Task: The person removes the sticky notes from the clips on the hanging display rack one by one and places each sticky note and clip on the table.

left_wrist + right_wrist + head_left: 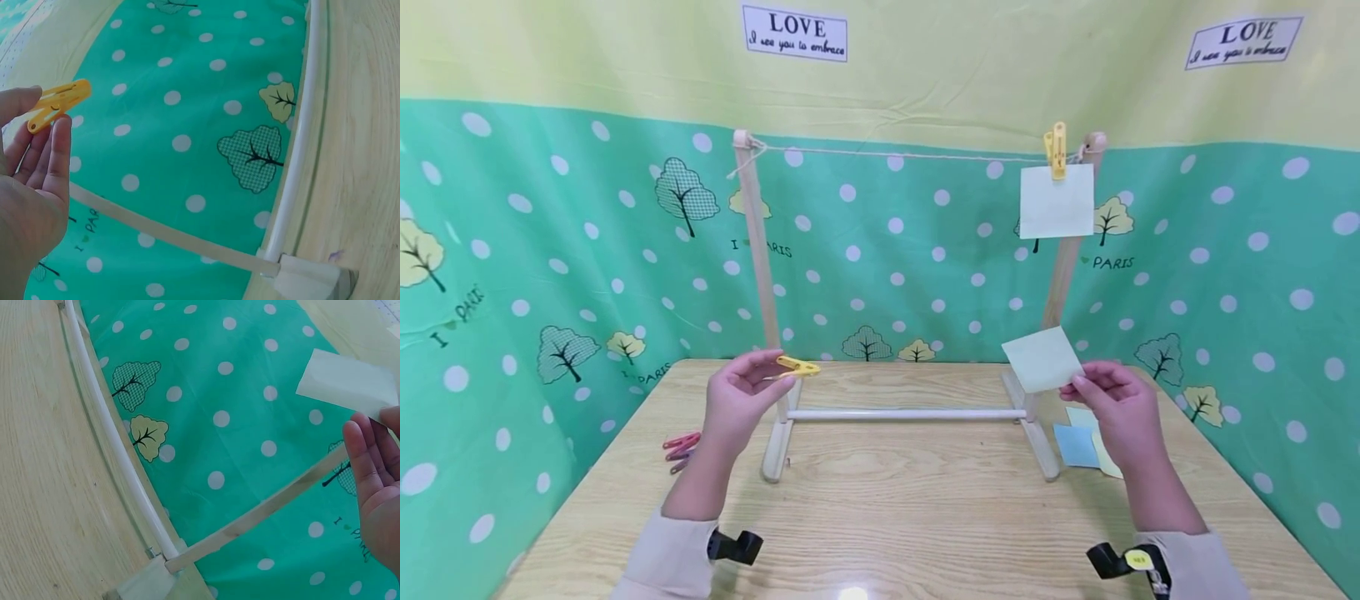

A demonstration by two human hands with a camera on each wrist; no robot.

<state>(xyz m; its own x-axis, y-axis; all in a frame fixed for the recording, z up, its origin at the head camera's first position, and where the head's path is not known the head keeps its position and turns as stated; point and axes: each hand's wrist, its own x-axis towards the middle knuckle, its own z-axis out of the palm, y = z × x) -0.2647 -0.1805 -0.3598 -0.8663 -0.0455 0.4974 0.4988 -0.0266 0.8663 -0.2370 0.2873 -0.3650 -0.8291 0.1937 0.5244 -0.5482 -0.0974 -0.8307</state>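
Note:
My left hand (741, 400) pinches a yellow clothespin (797, 367) between thumb and fingers, in front of the rack's left post. In the left wrist view the clothespin (62, 103) juts out past the fingertips. With thumb and fingers at one corner, my right hand (1120, 408) holds a pale green square of paper (1042, 360), tilted, above the table on the right. Over it, a whitish paper square (1056, 202) hangs from the string (895, 155), held by another yellow clothespin (1058, 150) near the right post (1063, 275).
The wooden rack has a white crossbar (902, 414) low between its feet. Several pink and purple clothespins (681, 450) lie on the table (880, 517) at left. Blue paper (1077, 446) and paler sheets lie at right, partly behind my right hand. A dotted green curtain (895, 275) surrounds the table.

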